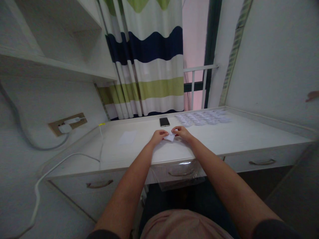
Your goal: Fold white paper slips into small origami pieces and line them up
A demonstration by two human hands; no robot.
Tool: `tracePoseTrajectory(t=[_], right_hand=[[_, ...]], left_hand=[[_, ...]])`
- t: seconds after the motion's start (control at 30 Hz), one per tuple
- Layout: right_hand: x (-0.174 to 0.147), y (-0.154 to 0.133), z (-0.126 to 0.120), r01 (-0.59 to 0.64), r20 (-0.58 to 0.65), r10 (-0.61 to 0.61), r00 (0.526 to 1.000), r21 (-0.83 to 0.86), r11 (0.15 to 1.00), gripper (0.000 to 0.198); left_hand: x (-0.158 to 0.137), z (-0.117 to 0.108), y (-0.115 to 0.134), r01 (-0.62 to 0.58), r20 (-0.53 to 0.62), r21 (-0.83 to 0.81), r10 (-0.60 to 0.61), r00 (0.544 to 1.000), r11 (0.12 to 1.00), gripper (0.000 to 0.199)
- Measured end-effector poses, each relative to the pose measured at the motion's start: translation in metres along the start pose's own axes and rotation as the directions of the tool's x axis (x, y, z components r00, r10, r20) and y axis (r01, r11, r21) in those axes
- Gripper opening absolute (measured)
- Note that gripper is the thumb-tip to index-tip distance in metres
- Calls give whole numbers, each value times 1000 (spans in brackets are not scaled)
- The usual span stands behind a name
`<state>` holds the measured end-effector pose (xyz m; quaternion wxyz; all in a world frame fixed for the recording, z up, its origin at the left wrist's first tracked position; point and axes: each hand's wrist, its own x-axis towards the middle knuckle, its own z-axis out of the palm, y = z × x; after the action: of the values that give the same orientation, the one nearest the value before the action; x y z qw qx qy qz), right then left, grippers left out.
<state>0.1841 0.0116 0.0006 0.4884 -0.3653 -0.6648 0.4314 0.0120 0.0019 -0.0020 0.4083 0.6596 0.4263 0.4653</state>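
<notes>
A small piece of folded white paper (170, 136) is held just above the desk, in front of me. My left hand (159, 136) pinches its left side, with thumb and fingers together. On the other side, my right hand (183, 132) grips the upper right corner between thumb and fingertips. Beyond my hands lies a dark phone (164, 122), flat on the desk. Rows of folded white paper pieces (203, 117) spread over the back right of the desk. To the left rests a flat stack or sheet of white paper (128, 137).
The white desk (236, 132) has drawers with metal handles along its front. Clear plastic (174, 176) hangs over the middle drawer. A white cable (74, 155) crosses the left end near a wall socket (67, 124). A striped curtain (157, 69) hangs behind.
</notes>
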Motion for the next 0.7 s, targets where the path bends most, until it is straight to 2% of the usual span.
tracePoseTrajectory(t=[0.1,0.27,0.5,0.6,0.7], right_hand=[[1,2,0,-28,1,28,1000,-57,998,16],[0,-1,-3,54,-38,-55,998,-37,998,13],[0,0,-1,-39,-12,40,999,79,996,17],[0,1,-2,-32,-3,32,999,25,999,16],[0,-1,-3,35,-12,-36,999,-49,998,13]], left_hand=[[0,0,1,-22,-3,18,22,1000,1000,22],[-2,0,5,37,18,31,-38,999,999,24],[-3,-2,6,41,84,22,-43,996,999,25],[-2,-1,4,44,104,44,-48,993,998,23],[-2,-1,3,52,117,55,-58,991,997,22]])
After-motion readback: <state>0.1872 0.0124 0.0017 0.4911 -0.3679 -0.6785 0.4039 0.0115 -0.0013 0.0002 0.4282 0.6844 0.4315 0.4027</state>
